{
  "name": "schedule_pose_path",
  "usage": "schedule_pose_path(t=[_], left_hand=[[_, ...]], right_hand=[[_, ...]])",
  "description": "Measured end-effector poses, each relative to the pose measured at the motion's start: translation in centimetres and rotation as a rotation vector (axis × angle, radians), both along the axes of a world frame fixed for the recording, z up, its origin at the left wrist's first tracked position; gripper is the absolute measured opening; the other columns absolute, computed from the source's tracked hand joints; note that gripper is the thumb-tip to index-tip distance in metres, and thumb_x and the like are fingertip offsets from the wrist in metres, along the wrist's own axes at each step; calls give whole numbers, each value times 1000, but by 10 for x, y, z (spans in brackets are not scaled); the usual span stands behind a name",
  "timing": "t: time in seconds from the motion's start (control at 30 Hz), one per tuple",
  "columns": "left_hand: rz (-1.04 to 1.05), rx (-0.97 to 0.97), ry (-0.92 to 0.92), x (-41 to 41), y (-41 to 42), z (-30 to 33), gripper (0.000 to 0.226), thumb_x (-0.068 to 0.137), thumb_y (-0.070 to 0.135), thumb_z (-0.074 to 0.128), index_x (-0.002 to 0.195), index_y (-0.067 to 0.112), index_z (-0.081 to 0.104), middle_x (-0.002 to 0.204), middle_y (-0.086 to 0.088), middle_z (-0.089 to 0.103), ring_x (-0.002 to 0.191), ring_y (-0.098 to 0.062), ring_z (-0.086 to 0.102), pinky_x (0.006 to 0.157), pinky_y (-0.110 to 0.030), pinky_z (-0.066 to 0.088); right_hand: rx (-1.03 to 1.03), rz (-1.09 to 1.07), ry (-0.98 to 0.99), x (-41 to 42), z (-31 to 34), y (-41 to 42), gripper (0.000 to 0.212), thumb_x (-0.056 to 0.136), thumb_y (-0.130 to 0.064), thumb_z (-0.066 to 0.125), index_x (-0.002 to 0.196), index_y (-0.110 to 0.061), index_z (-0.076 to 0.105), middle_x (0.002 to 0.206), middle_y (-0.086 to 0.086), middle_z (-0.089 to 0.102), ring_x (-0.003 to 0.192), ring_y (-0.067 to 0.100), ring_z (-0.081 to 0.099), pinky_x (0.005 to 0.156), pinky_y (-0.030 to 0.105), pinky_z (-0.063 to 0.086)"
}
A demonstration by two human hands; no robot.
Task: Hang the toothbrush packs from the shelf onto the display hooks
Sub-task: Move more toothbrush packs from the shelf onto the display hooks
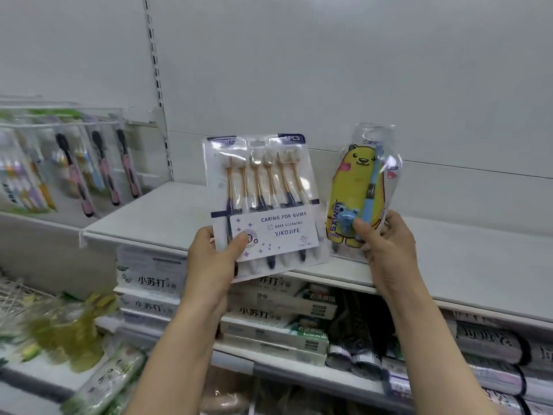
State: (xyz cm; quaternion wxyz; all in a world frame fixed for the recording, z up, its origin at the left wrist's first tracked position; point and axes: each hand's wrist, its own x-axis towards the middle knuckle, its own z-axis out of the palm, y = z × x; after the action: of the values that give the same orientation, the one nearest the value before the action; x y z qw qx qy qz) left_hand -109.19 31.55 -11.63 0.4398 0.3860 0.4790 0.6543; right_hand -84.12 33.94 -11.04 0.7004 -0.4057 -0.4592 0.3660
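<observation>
Two toothbrush packs held up over the shelf, neither hung yet

The left hand point(214, 262) pinches the lower corner of the YIKOJIFE multi-brush pack point(263, 202), thumb on its front, and the right hand point(386, 244) grips the bottom of the yellow bear child's toothbrush pack point(362, 190); both packs stand upright above the white shelf point(478, 265), off its surface as far as I can tell. Further left, other toothbrush packs point(98, 172) already hang in a row from display hooks point(59, 115), so I judge the job partly done with these two left to go. Those hooks sit well apart from the hands, past the slotted upright point(155, 64). Toothpaste boxes point(278, 313) fill the level below, and blurred green packets point(68, 327) lie lower left; nothing blocks the way across
</observation>
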Motion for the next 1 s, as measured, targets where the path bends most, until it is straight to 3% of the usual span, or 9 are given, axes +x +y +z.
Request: schedule_pose_path(t=[0.07,0.2,0.3,0.4,0.5,0.57,0.73,0.87,1.0], left_hand=[[25,27,-56,-26,-11,0,20,89,7,70,102,19,59,98,-2,73,88,-15,71,71,-27,53],[73,85,-90,-86,-40,2,16,91,7,68,102,17,60,96,-2,72,87,-14,68,71,-22,52],[98,108,-99,-146,-68,4,12,93,11,66,104,15,61,98,-3,73,90,-15,69,77,-25,53],[147,153,-63,-220,-100,4,8,94,14,65,101,16,60,98,-4,72,88,-16,68,74,-26,52],[190,187,-37,-303,-132,-2,8,95,13,63,97,19,58,94,-2,69,81,-12,66,70,-25,51],[230,179,-20,-361,-154,-9,9,95,14,64,97,21,58,94,-2,69,83,-15,66,73,-29,51],[304,185,1,-480,-198,-18,15,94,13,64,108,16,58,96,0,69,85,-13,66,76,-29,52],[335,190,1,-555,-210,-21,22,94,13,64,115,13,59,100,-1,72,88,-13,69,77,-31,53],[389,209,-18,-622,-205,-30,12,94,13,65,103,19,60,97,-1,71,87,-15,67,79,-30,53]], right_hand=[[-2,27,-14,-18,1,-6,34,88,0,68,120,-5,56,106,7,73,90,18,71,72,27,58],[1,115,-18,-81,12,-20,33,93,-3,64,124,-13,55,108,3,72,85,12,72,63,23,56],[22,154,-26,-149,16,-35,27,92,-23,67,117,-19,57,111,4,74,96,19,73,71,31,57],[31,178,-23,-231,13,-53,46,82,-40,69,119,-16,60,112,7,75,103,27,73,86,44,57],[27,177,-32,-320,12,-71,48,85,-45,67,116,-9,61,105,9,76,95,26,75,78,39,60],[16,193,-44,-380,9,-80,44,91,-43,65,115,-6,61,102,10,76,88,23,75,70,33,60],[-15,245,-79,-507,0,-97,41,92,-41,69,111,-6,61,100,10,77,89,27,75,75,44,62],[-5,276,-130,-588,0,-103,24,91,-26,74,103,-10,62,94,7,74,79,13,74,69,33,62],[29,360,-142,-663,2,-82,22,89,-14,74,106,-18,61,105,7,75,94,21,74,80,36,61]])
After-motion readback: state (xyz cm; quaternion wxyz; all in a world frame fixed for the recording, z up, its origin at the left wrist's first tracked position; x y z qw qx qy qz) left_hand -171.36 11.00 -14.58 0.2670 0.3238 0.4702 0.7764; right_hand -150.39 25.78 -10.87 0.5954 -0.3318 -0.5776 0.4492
